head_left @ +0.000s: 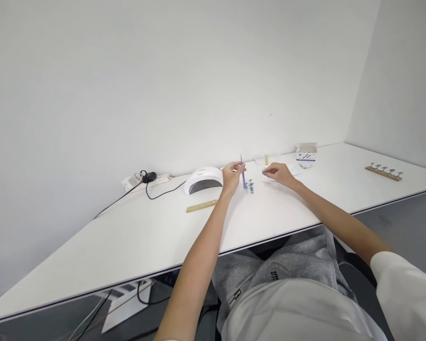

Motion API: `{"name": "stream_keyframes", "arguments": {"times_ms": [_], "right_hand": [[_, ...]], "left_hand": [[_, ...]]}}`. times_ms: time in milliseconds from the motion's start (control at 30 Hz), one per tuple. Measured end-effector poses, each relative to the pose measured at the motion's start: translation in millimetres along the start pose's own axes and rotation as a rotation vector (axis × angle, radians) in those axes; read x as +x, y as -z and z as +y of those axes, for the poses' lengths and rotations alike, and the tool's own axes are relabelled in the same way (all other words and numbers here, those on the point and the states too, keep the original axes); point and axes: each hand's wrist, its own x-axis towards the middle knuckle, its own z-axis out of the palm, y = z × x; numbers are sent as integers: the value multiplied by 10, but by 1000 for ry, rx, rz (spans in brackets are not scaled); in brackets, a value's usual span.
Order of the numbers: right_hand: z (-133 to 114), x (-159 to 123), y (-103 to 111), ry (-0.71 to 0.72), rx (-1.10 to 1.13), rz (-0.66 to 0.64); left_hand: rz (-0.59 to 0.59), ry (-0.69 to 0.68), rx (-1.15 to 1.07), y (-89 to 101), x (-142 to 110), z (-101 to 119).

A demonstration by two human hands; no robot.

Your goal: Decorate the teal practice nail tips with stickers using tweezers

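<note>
My left hand (232,178) is closed around a slim purple stick with a thin pointed top (244,181), held nearly upright. Close to its lower end lie small teal pieces on stands (251,187), too small to make out well. My right hand (280,173) pinches a tiny teal piece (264,172), possibly a nail tip, between thumb and fingertips. Left of my left forearm rests a flat tan strip (200,206), and behind it stands a white arched nail lamp (203,179).
A small white and blue box (306,151) stands near the wall. To its left is a small yellowish item (266,159). At the right, a wooden bar (383,172) holds several nail stands. A power strip (159,180) with black cables lies at the back left.
</note>
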Motion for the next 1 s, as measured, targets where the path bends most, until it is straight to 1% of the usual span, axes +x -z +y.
{"name": "stream_keyframes", "arguments": {"times_ms": [167,400,667,1000], "right_hand": [[-19,-17,-22,-7,17,-6],[-78,-30,-30,-9,22,-23],[-138,-29,-40,-91,75,-5],[-127,-21,-55,-180,131,24]], "left_hand": [[-44,91,-252,-22,-22,61],[-48,63,-371,-53,-44,80],[-101,64,-390,-73,-64,64],[-111,51,-407,-117,-117,63]]}}
